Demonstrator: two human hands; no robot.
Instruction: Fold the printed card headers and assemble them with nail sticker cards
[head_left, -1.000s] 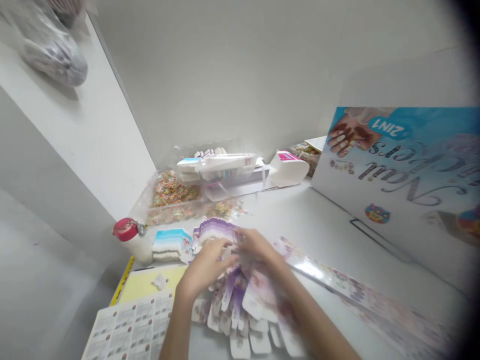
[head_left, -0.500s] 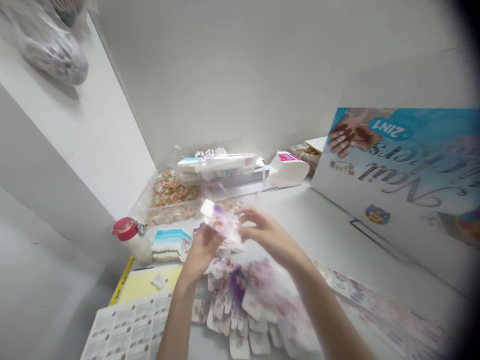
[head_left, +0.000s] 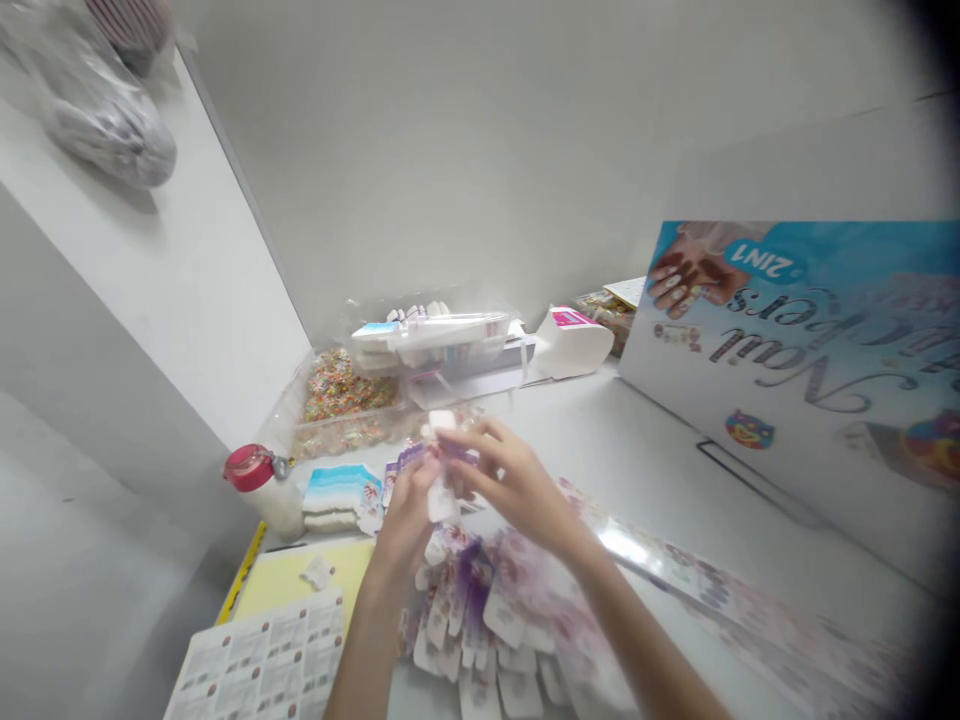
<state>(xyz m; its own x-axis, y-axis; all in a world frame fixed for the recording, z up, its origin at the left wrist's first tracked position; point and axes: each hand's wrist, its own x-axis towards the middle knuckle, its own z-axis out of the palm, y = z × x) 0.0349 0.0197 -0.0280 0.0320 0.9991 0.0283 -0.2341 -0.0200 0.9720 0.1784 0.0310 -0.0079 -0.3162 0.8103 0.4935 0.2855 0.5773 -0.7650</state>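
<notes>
In front of me, my left hand (head_left: 410, 498) is closed round a small white and purple printed carton (head_left: 441, 503), held upright and blurred. My right hand (head_left: 510, 482) has its fingers closed on the same carton from the right, covering its middle. Below both wrists lies a spread pile of flat white and purple cartons (head_left: 469, 590), overlapping each other. A stack of blue and white cartons (head_left: 343, 495) sits left of my left hand, with some purple cartons (head_left: 403, 465) just behind that hand.
Clear bins hold colourful bits (head_left: 346, 385) and packs (head_left: 450, 335) by the wall. A red-lidded bottle (head_left: 264, 490) and label sheets (head_left: 262, 655) stand at left. A large printed box (head_left: 787, 350) rises at right, before which lie sticker strips (head_left: 675, 565).
The carton has turned from tilted and face-up to upright between my hands. My right hand has moved left, its fingers going from beside the carton onto it.
</notes>
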